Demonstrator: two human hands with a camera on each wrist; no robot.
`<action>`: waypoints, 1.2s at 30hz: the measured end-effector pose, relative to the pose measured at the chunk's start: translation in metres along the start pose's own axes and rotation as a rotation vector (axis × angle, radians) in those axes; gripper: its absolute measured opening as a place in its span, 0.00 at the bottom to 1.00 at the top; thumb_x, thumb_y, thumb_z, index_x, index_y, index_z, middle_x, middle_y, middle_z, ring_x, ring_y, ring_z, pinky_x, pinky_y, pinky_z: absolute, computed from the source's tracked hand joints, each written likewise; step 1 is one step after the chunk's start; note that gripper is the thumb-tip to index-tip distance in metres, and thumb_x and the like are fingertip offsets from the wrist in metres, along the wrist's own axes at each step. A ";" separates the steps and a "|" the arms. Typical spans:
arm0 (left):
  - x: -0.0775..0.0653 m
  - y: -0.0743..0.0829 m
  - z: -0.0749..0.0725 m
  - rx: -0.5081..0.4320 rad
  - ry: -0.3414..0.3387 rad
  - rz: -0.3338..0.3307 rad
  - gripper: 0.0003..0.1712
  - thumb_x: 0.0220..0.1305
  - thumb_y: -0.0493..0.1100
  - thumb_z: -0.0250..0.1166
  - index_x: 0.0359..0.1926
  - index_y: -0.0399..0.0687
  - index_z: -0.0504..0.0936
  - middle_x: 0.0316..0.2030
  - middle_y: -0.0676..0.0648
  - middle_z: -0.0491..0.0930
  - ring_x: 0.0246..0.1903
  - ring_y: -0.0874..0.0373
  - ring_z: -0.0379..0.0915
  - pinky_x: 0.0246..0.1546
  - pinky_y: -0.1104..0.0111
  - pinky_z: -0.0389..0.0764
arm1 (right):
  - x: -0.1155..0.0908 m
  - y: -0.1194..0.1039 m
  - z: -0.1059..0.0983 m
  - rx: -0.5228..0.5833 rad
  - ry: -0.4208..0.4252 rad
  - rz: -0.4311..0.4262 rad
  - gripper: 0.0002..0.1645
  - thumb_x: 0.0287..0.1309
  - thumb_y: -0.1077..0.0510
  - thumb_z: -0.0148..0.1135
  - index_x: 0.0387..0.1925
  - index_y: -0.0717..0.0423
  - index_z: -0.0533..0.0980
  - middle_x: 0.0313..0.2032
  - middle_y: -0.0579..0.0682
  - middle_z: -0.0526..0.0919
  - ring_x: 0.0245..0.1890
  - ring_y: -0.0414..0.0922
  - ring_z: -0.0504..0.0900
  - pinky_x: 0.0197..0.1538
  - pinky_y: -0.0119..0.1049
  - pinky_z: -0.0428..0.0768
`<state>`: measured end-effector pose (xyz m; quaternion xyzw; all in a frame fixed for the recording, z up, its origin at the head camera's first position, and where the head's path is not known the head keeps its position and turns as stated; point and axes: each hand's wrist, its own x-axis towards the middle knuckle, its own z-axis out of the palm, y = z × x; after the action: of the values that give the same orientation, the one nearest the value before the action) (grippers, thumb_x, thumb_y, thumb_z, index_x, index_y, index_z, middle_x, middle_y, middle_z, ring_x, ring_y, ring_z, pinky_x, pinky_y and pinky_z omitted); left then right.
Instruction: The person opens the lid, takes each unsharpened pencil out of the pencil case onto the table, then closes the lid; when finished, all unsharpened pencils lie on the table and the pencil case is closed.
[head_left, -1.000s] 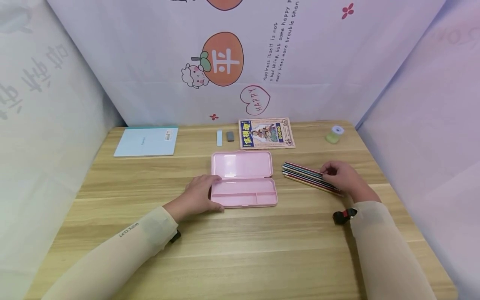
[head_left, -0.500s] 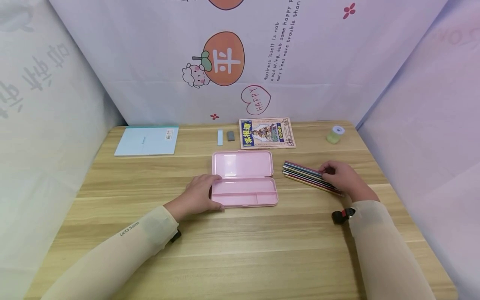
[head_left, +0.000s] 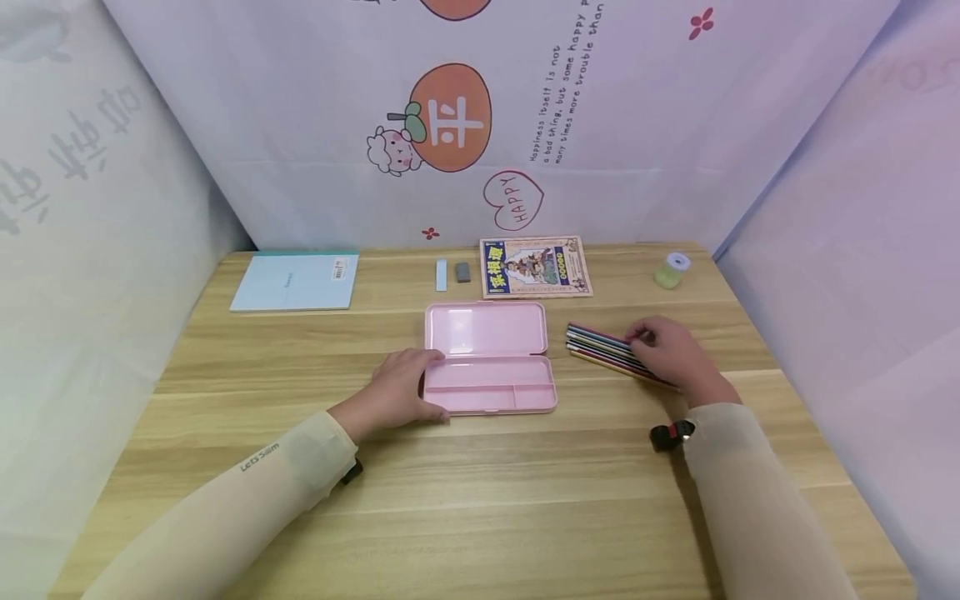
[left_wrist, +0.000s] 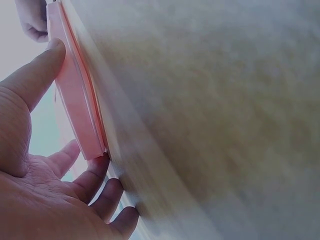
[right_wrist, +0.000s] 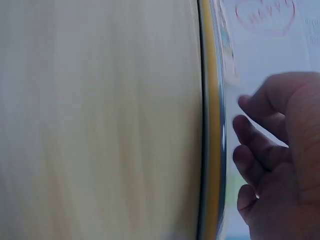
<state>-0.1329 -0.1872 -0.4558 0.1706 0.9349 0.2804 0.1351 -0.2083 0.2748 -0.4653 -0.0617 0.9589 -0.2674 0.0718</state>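
Observation:
In the head view, a pink pencil case (head_left: 491,400) lies with its lid (head_left: 486,327) folded back. My left hand (head_left: 397,389) holds its left end, thumb along the front side and fingers round the left end. The left wrist view shows that thumb pressing the case's pink side wall (left_wrist: 80,100). On the right, several pencils (head_left: 600,343) lie side by side at a slant. My right hand (head_left: 670,350) is low over their right part, covering their ends. In the right wrist view, its loosely curled fingers (right_wrist: 250,135) hang just above a yellow pencil (right_wrist: 213,125), pinching nothing visible.
Along the back of the wooden table (head_left: 480,500) lie a light blue notebook (head_left: 294,282), a pale blue strip (head_left: 441,275), a grey eraser (head_left: 462,272) and an illustrated booklet (head_left: 536,267). A small green-and-white pot (head_left: 672,271) stands at the back right. Printed curtains surround the table.
My right hand has shifted a little left along the pencils. They have spread slightly at their left ends. The left hand and the case have stayed put.

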 end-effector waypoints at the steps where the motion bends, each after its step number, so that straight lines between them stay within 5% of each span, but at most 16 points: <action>1: 0.000 0.000 0.000 0.000 0.000 0.000 0.57 0.49 0.58 0.84 0.75 0.46 0.67 0.72 0.40 0.68 0.72 0.41 0.58 0.73 0.44 0.57 | 0.001 -0.008 0.003 0.001 0.004 -0.009 0.15 0.71 0.56 0.56 0.51 0.58 0.81 0.50 0.60 0.82 0.48 0.56 0.78 0.55 0.55 0.76; 8: 0.000 -0.001 0.000 0.000 -0.001 -0.005 0.56 0.49 0.58 0.84 0.75 0.46 0.67 0.72 0.40 0.68 0.73 0.41 0.58 0.73 0.44 0.57 | 0.021 -0.077 0.030 0.090 -0.075 -0.010 0.27 0.79 0.44 0.47 0.68 0.51 0.76 0.66 0.60 0.76 0.67 0.60 0.71 0.70 0.60 0.66; 15: 0.001 -0.005 0.001 0.004 0.005 0.009 0.57 0.48 0.59 0.84 0.74 0.46 0.68 0.72 0.40 0.68 0.73 0.40 0.58 0.73 0.43 0.57 | 0.046 -0.121 0.044 0.245 -0.154 0.042 0.32 0.80 0.38 0.43 0.73 0.49 0.71 0.59 0.59 0.79 0.55 0.56 0.76 0.62 0.55 0.74; 19: 0.002 -0.005 0.000 0.015 0.007 0.008 0.57 0.48 0.60 0.84 0.74 0.45 0.68 0.72 0.40 0.68 0.73 0.40 0.59 0.73 0.43 0.58 | 0.051 -0.130 0.042 0.211 -0.129 0.043 0.33 0.80 0.38 0.43 0.73 0.52 0.71 0.62 0.57 0.77 0.58 0.54 0.74 0.66 0.55 0.71; 25: 0.005 -0.007 0.002 -0.011 0.052 -0.028 0.57 0.42 0.59 0.87 0.68 0.40 0.70 0.63 0.41 0.75 0.63 0.43 0.68 0.67 0.48 0.66 | 0.048 -0.133 0.039 0.239 -0.082 0.010 0.32 0.81 0.37 0.39 0.67 0.53 0.73 0.52 0.58 0.81 0.51 0.55 0.80 0.59 0.53 0.77; 36: 0.003 -0.004 0.004 -0.110 0.093 -0.113 0.72 0.35 0.57 0.90 0.73 0.37 0.55 0.63 0.40 0.75 0.62 0.42 0.71 0.68 0.47 0.66 | 0.022 -0.129 0.028 0.266 -0.076 -0.132 0.24 0.78 0.38 0.50 0.51 0.51 0.81 0.44 0.53 0.82 0.44 0.51 0.77 0.49 0.47 0.76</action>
<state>-0.1353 -0.1872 -0.4622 0.0969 0.9314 0.3311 0.1164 -0.2144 0.1483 -0.4240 -0.1245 0.9056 -0.3935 0.0979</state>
